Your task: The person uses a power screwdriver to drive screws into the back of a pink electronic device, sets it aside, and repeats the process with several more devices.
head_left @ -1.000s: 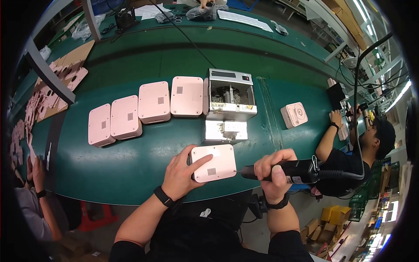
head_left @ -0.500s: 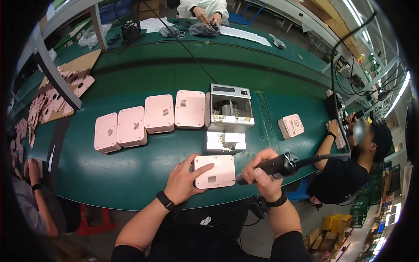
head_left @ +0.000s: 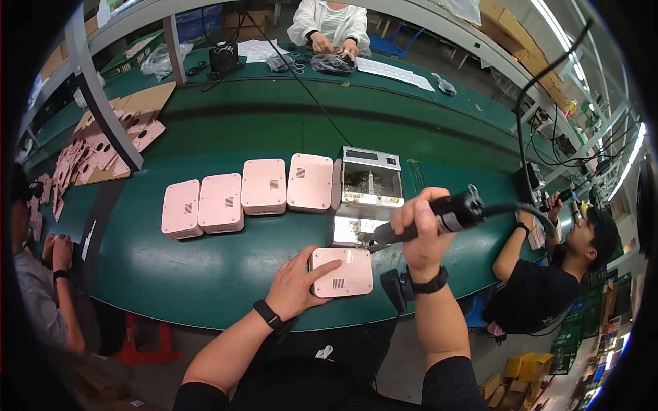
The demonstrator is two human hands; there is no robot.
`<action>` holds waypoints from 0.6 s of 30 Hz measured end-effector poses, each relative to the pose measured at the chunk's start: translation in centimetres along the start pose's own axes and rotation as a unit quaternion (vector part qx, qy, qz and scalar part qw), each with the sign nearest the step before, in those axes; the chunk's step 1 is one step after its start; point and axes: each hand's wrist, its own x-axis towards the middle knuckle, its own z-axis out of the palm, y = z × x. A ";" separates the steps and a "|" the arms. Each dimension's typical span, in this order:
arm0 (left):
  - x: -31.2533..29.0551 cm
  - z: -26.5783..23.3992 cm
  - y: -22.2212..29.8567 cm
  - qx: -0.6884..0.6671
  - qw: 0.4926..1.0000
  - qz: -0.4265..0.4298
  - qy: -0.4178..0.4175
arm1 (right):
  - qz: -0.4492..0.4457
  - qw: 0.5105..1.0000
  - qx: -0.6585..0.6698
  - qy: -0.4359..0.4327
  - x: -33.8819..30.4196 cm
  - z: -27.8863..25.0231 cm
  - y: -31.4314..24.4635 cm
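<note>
My left hand (head_left: 293,282) grips a pink plastic box (head_left: 353,272) near the table's front edge, with fingers and thumb around its left end and one finger lying on top. Its upper face has a small vent grille and corner screw holes. My right hand (head_left: 423,236) is wrapped around a black corded electric screwdriver (head_left: 458,214), held tilted above the table. The tool's front end points left, at the front of a silver screw feeder (head_left: 370,179) with a clear window; whether its tip touches the feeder cannot be made out.
Several similar pink boxes (head_left: 263,185) stand in a row left of the feeder. Flat pink panels (head_left: 103,147) lie piled on cardboard at the far left. Co-workers sit across the table (head_left: 226,123), at the left and at the right. The screwdriver's cable (head_left: 522,209) runs off right.
My right hand has lifted the screwdriver from the held box's right end, up toward the feeder's front. My left hand stays on the box. The lone box at the right is now hidden.
</note>
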 end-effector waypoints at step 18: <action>0.0 0.0 -0.5 -0.018 1.000 -0.011 0.013 | 0.114 0.989 0.037 -0.083 -6.5 0.5 -2.2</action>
